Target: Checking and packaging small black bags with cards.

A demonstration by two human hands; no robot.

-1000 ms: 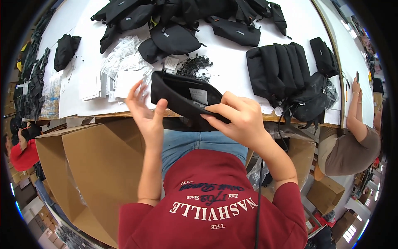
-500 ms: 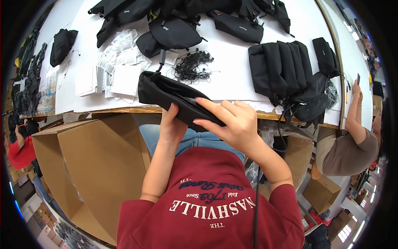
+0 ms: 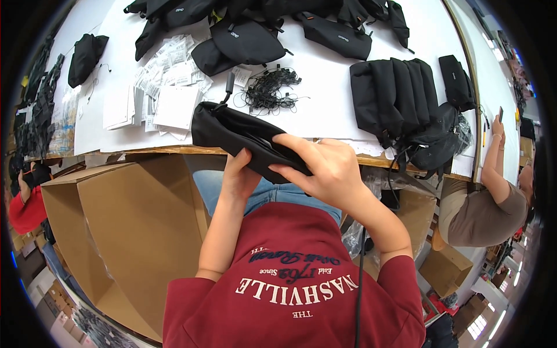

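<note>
Black pouch (image 3: 220,134), mouth parted, held by left hand (image 3: 239,177) on its near side and right hand (image 3: 331,169) at its right end; black cords (image 3: 270,90) are seen beyond it.

Left hand (image 3: 239,178) partly hidden behind pouch (image 3: 225,134), top bags (image 3: 299,8) cut off

Large cardboard box (image 3: 139,232) at left, smaller carton (image 3: 448,269) and brown-shirted person (image 3: 487,217) at right

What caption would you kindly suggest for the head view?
Left hand and right hand hold an open black pouch near paper tags.
</note>
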